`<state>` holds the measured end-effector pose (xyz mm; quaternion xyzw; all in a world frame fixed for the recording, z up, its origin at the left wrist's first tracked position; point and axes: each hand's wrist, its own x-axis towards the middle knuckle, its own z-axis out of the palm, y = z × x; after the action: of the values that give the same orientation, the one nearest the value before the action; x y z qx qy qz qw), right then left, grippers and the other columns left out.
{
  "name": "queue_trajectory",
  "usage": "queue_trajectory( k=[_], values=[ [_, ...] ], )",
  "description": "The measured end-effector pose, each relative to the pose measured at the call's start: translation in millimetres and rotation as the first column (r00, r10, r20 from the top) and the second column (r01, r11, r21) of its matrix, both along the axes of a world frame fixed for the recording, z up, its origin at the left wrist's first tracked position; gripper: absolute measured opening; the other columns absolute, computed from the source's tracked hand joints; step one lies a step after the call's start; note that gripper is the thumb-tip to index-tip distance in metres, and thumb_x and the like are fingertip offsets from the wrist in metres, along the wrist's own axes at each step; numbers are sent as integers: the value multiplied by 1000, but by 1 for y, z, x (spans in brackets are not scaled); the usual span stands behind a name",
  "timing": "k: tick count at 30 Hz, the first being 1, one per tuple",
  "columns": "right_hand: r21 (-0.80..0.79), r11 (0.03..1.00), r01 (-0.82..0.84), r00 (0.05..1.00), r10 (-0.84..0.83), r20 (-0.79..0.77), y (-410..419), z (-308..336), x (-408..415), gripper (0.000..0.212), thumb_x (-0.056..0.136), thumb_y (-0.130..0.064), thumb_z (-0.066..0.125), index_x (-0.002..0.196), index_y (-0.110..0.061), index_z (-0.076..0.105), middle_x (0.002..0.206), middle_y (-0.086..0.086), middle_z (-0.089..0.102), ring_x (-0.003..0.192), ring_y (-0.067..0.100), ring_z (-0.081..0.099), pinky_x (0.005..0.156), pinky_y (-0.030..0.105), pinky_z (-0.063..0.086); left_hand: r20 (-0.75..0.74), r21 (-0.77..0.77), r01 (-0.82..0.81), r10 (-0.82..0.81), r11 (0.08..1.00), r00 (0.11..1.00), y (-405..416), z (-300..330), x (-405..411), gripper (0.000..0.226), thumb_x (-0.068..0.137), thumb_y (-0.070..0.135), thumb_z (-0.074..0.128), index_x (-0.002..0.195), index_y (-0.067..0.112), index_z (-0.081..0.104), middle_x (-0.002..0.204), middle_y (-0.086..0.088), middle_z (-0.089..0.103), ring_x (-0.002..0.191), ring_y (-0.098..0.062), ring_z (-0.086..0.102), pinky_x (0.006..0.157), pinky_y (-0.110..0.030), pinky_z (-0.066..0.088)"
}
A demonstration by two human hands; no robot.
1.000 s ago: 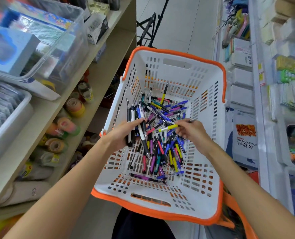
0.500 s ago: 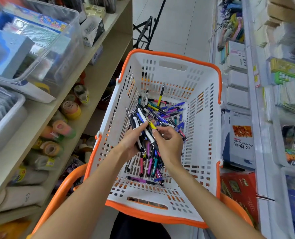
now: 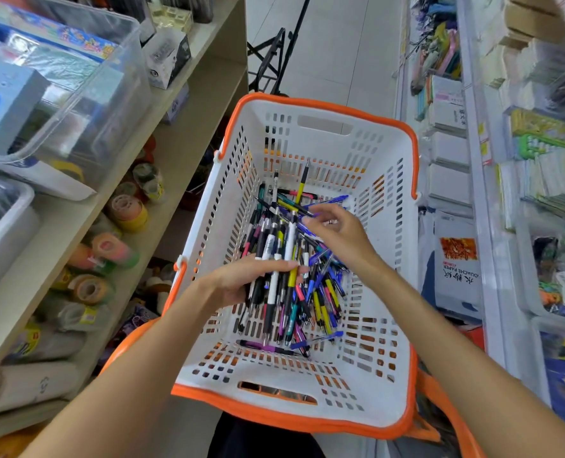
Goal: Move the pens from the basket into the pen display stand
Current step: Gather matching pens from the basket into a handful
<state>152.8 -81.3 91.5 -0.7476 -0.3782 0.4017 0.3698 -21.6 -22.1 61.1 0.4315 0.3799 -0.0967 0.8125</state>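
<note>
Pens [image 3: 310, 285] lie heaped on the slotted floor of a white basket [image 3: 367, 385] with an orange rim, and both hands are down inside it. The left hand [image 3: 241, 280] is curled round a bundle of pens [image 3: 274, 252], black, white and yellow barrels packed side by side, thumb across their front; the bundle's long axis runs from near to far, tilted slightly right, with tips showing below the fingers and the other ends fanning out beyond them toward the far wall. The right hand [image 3: 335, 231] sits just past and to the right of that bundle, fingers bent together over a blue pen [image 3: 327, 202] whose barrel runs roughly crosswise, pointing toward the right wall; whether the fingertips actually pinch it cannot be told. Beyond those fingers a yellow and black pen [image 3: 302, 181] stands nearly upright against the far wall. Loose pens below the left fingers mostly point near to far, and a purple pen [image 3: 267, 347] lies crosswise nearest the person. Bare basket floor opens to the right of the right wrist and along the near wall; the left wall stands close beside the left knuckles. Outside the basket, a shelf [image 3: 76, 226] with tape rolls [image 3: 127, 211] crowds the left side, and white shelving [image 3: 479, 193] of stationery flanks the right.
</note>
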Motion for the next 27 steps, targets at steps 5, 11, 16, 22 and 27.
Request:
queue_trajectory(
  k=[5,11,16,22,27],
  values=[
    [-219,919,-328,943,307,-126,21,7,15,28,86,-36,67,108,-19,64,117,-4,62,104,11,61,78,20,51,-121,152,218,-200,964,972,2,-6,3,76,58,58,82,124,25,61,148,6,40,140,-10,24,119,-47,9],
    [-276,869,-410,897,331,-292,14,11,33,39,84,-17,71,121,-14,58,105,1,70,95,8,66,66,12,50,-92,176,264,-251,948,964,7,-13,2,71,60,57,83,115,16,64,133,10,55,133,-11,39,118,-42,20],
    [-309,810,-499,852,394,-344,12,3,34,30,92,-30,61,119,-19,62,118,-4,64,111,10,58,89,25,49,-96,160,346,-334,925,938,4,-5,10,47,79,44,73,110,11,60,111,20,61,113,5,48,117,-33,21],
    [-202,915,-350,934,322,-157,13,-1,36,25,92,-37,57,105,-20,70,108,-5,65,101,9,58,92,26,44,-89,178,319,-307,931,947,8,-13,10,49,70,53,77,94,12,67,122,11,62,129,-11,42,116,-40,20],
    [16,977,210,952,-201,-229,17,4,52,18,98,-21,50,96,-8,62,78,-1,58,64,7,50,64,16,43,-97,58,142,-136,988,986,12,-21,3,60,75,48,74,111,0,63,122,-5,62,110,-17,57,101,-35,44]
  ],
)
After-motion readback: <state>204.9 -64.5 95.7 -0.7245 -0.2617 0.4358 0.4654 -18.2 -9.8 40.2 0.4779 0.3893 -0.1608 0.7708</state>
